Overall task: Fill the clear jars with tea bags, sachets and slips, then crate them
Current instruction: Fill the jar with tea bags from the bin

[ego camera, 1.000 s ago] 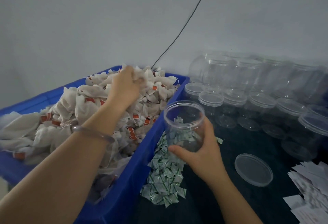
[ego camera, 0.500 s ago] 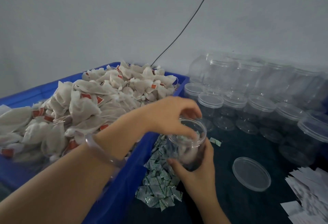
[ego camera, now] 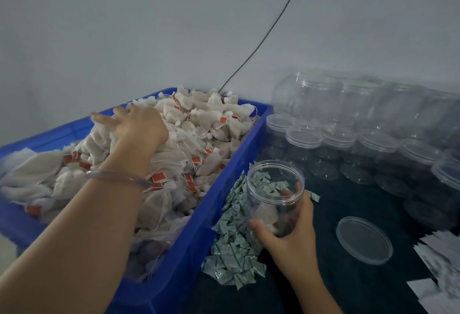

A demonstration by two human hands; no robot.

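A blue bin on the left is heaped with white tea bags bearing red tags. My left hand lies on top of the heap near the bin's far side, fingers stretched out to the left. An open clear jar stands just right of the bin, and my right hand grips it round its lower half. A tea bag lies at the bottom of the jar. Green-and-white sachets are piled between the bin and the jar. The jar's loose lid lies flat to the right.
Several lidded clear jars stand in rows at the back right, with more stacked on their sides behind them. White paper slips are spread at the right edge. A thin black cable runs up the wall.
My left hand left the jar's mouth, where it dropped a tea bag, and went back onto the tea bag heap. The right hand kept holding the jar.
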